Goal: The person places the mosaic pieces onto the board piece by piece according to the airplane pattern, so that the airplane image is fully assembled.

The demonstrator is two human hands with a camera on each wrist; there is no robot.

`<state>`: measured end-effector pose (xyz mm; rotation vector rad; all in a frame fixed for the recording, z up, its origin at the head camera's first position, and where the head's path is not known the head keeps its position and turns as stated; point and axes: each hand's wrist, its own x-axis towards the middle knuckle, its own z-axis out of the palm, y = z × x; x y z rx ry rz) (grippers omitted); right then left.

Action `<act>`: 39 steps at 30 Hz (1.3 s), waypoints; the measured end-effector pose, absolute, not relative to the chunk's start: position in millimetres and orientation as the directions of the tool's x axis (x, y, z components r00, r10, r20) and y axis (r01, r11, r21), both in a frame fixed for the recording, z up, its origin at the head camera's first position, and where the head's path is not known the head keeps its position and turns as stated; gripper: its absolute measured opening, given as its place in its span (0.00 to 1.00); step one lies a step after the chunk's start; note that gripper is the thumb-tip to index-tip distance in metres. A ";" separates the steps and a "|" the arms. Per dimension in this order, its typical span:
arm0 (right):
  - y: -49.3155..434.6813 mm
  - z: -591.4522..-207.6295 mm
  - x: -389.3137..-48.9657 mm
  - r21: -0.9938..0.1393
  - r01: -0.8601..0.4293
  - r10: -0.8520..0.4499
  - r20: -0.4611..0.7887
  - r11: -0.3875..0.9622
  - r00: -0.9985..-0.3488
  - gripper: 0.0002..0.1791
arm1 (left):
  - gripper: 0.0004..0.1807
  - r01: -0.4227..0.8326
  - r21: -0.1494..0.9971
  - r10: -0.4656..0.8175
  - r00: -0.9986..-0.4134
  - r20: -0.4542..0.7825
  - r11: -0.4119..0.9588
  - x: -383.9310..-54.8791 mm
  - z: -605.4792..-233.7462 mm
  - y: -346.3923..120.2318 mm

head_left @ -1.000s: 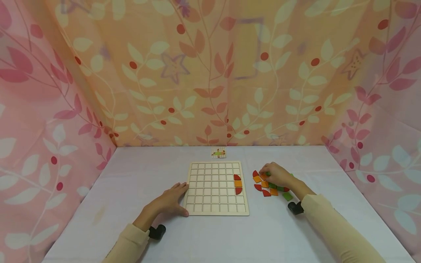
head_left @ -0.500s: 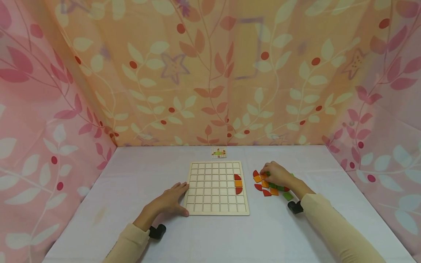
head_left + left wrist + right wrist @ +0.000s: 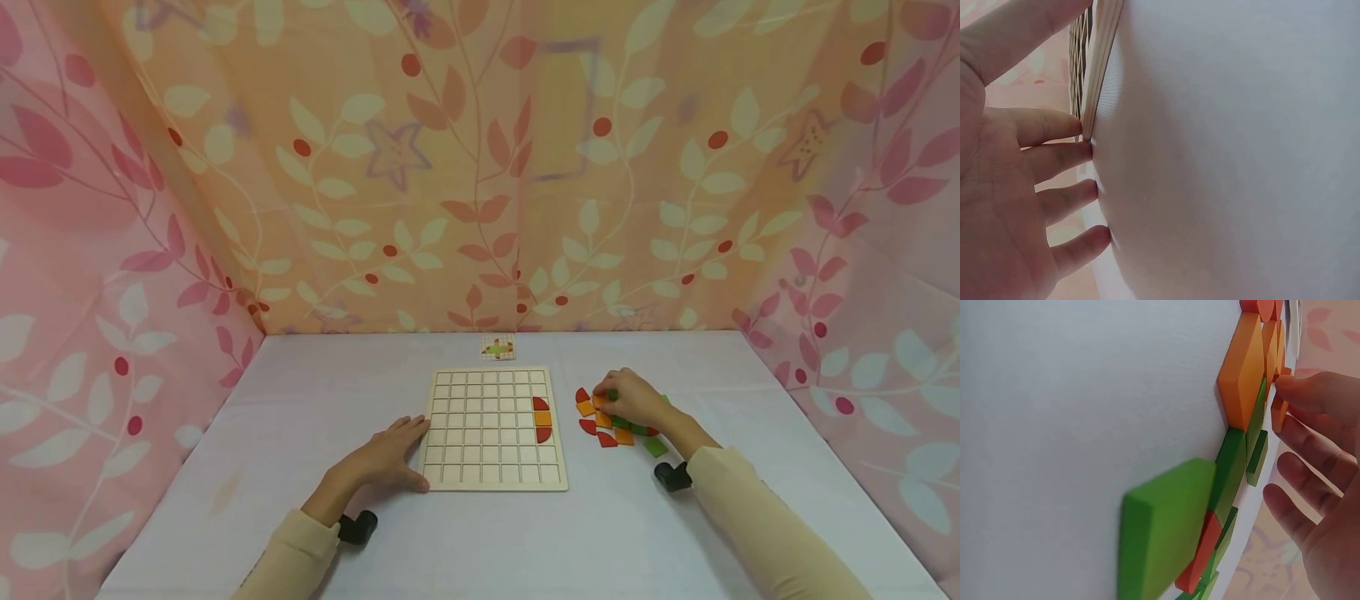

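A light wooden grid board [image 3: 482, 429] lies in the middle of the table in the head view. Along its right side sit a red quarter-circle tile [image 3: 541, 404], an orange square tile [image 3: 543, 419] and another red quarter-circle. My left hand [image 3: 386, 457] rests at the board's left edge, fingers and thumb extended; the left wrist view shows its fingertips on the tablecloth and at the wooden edge. Over the loose tiles to the right, my right hand [image 3: 632, 398] pinches an orange tile [image 3: 1279, 412] between thumb and forefinger, its other fingers loosely bent.
Several loose red, orange and green tiles lie close together under and around the right hand, a green square tile [image 3: 656, 447] nearest the wrist. Behind the board lies a small pattern card [image 3: 498, 347]. Patterned curtains [image 3: 480, 208] enclose the white table at the back and sides.
Almost nothing differs: both hands keep their places, and the tiles on the board stay as they were. The head view shifts very slightly.
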<state>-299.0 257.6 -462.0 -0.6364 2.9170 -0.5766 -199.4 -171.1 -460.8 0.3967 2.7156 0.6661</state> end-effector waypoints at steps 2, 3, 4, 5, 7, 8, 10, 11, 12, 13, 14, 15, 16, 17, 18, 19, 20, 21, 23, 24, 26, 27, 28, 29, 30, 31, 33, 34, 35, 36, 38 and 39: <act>257.5 -462.1 -298.1 -0.392 -0.374 -0.413 -0.018 0.841 -0.910 0.14 | 0.56 0.189 0.489 0.339 -0.911 -0.237 0.852 -199.4 -460.0 -171.6; 257.3 -462.1 -297.7 -0.399 -0.375 -0.416 -0.017 0.837 -0.909 0.14 | 0.56 0.189 0.491 0.339 -0.910 -0.237 0.850 -199.6 -459.8 -171.8; 257.2 -462.3 -297.3 -0.406 -0.373 -0.415 -0.018 0.834 -0.910 0.14 | 0.56 0.190 0.488 0.340 -0.910 -0.238 0.852 -200.0 -460.3 -172.1; 257.0 -462.4 -296.9 -0.415 -0.367 -0.412 -0.020 0.832 -0.911 0.14 | 0.55 0.196 0.487 0.343 -0.910 -0.234 0.851 -200.2 -460.6 -172.6; 256.3 -462.4 -296.2 -0.433 -0.358 -0.407 -0.022 0.827 -0.913 0.14 | 0.55 0.198 0.484 0.344 -0.909 -0.234 0.852 -200.9 -461.9 -173.1; 255.8 -462.3 -295.7 -0.438 -0.357 -0.406 -0.021 0.825 -0.914 0.14 | 0.55 0.202 0.483 0.347 -0.909 -0.232 0.852 -201.2 -462.5 -173.4; 254.9 -462.0 -294.9 -0.446 -0.354 -0.402 -0.014 0.822 -0.915 0.14 | 0.55 0.207 0.484 0.351 -0.909 -0.227 0.850 -202.0 -463.8 -174.0; 254.0 -461.5 -294.4 -0.452 -0.352 -0.399 -0.010 0.820 -0.917 0.14 | 0.55 0.211 0.485 0.354 -0.909 -0.223 0.848 -202.3 -464.1 -174.3; 253.0 -460.8 -293.7 -0.455 -0.355 -0.400 -0.003 0.817 -0.917 0.14 | 0.55 0.208 0.487 0.352 -0.909 -0.224 0.848 -202.5 -464.4 -174.3; 251.7 -460.7 -293.2 -0.458 -0.359 -0.402 0.002 0.814 -0.916 0.14 | 0.55 0.207 0.486 0.350 -0.910 -0.223 0.849 -202.8 -464.7 -174.4; 250.3 -460.3 -292.6 -0.462 -0.364 -0.406 0.010 0.809 -0.914 0.14 | 0.55 0.205 0.486 0.347 -0.911 -0.223 0.850 -202.9 -464.8 -174.4; 248.7 -460.1 -292.1 -0.468 -0.371 -0.413 0.016 0.802 -0.911 0.14 | 0.55 0.202 0.486 0.345 -0.912 -0.223 0.850 -203.2 -465.3 -174.4; 246.7 -459.8 -291.6 -0.481 -0.368 -0.411 0.017 0.796 -0.911 0.14 | 0.55 0.200 0.485 0.342 -0.913 -0.224 0.851 -203.5 -465.8 -174.3; 244.5 -459.5 -290.9 -0.489 -0.370 -0.415 0.019 0.790 -0.910 0.15 | 0.56 0.198 0.484 0.340 -0.913 -0.224 0.852 -203.6 -466.2 -174.2; 242.1 -459.4 -290.4 -0.499 -0.365 -0.412 0.018 0.786 -0.911 0.15 | 0.56 0.192 0.485 0.336 -0.914 -0.228 0.853 -203.7 -466.4 -173.9; 239.5 -459.2 -289.9 -0.505 -0.363 -0.412 0.016 0.783 -0.911 0.15 | 0.56 0.192 0.483 0.335 -0.914 -0.229 0.854 -203.8 -466.7 -173.8; 236.9 -458.6 -289.4 -0.512 -0.359 -0.411 0.014 0.780 -0.912 0.16 | 0.56 0.191 0.483 0.334 -0.914 -0.230 0.854 -203.7 -467.1 -173.6; 234.0 -458.2 -289.0 -0.516 -0.356 -0.410 0.011 0.779 -0.912 0.16 | 0.56 0.191 0.483 0.334 -0.914 -0.230 0.854 -203.7 -467.4 -173.6; 228.0 -456.9 -288.0 -0.519 -0.355 -0.411 0.008 0.778 -0.912 0.16 | 0.56 0.188 0.482 0.333 -0.914 -0.233 0.855 -203.4 -467.5 -173.4; 225.1 -456.5 -287.5 -0.519 -0.357 -0.412 0.009 0.777 -0.911 0.16 | 0.56 0.187 0.482 0.332 -0.914 -0.235 0.856 -203.2 -467.6 -173.4; 219.7 -456.1 -287.5 -0.513 -0.370 -0.423 0.015 0.774 -0.906 0.16 | 0.56 0.186 0.479 0.330 -0.914 -0.236 0.858 -203.2 -467.7 -173.7; 217.1 -455.8 -287.0 -0.511 -0.377 -0.428 0.018 0.773 -0.903 0.15 | 0.56 0.185 0.478 0.330 -0.914 -0.238 0.858 -203.1 -467.5 -173.6; 214.3 -455.6 -286.8 -0.509 -0.384 -0.435 0.021 0.770 -0.900 0.15 | 0.56 0.184 0.477 0.329 -0.913 -0.240 0.860 -203.1 -467.7 -173.6; 211.8 -455.4 -286.4 -0.513 -0.385 -0.436 0.023 0.767 -0.899 0.15 | 0.56 0.186 0.475 0.330 -0.913 -0.240 0.860 -203.0 -467.7 -173.5; 209.3 -455.0 -285.9 -0.509 -0.395 -0.445 0.025 0.765 -0.895 0.15 | 0.56 0.187 0.474 0.331 -0.913 -0.239 0.861 -202.9 -467.6 -173.3; 206.7 -454.9 -285.8 -0.507 -0.401 -0.452 0.025 0.763 -0.892 0.15 | 0.55 0.189 0.473 0.331 -0.913 -0.239 0.861 -202.8 -467.4 -173.1; 201.1 -453.3 -284.6 -0.512 -0.413 -0.466 0.027 0.753 -0.884 0.15 | 0.55 0.192 0.472 0.333 -0.913 -0.235 0.861 -202.7 -467.6 -172.9; 198.3 -452.9 -284.7 -0.508 -0.426 -0.477 0.033 0.748 -0.878 0.15 | 0.55 0.195 0.470 0.335 -0.913 -0.233 0.861 -202.8 -467.5 -172.9; 195.7 -452.4 -284.5 -0.503 -0.439 -0.487 0.041 0.744 -0.873 0.15 | 0.55 0.197 0.471 0.336 -0.913 -0.231 0.860 -202.9 -467.3 -172.9; 193.0 -452.0 -284.6 -0.494 -0.453 -0.497 0.047 0.742 -0.866 0.15 | 0.55 0.198 0.471 0.336 -0.913 -0.230 0.860 -203.1 -467.2 -172.9; 187.7 -451.2 -284.1 -0.477 -0.478 -0.517 0.057 0.737 -0.854 0.13 | 0.55 0.199 0.472 0.337 -0.913 -0.229 0.859 -203.6 -467.5 -173.3; 185.2 -451.7 -284.4 -0.467 -0.494 -0.528 0.066 0.733 -0.846 0.13 | 0.55 0.201 0.472 0.338 -0.913 -0.227 0.859 -203.5 -467.4 -173.3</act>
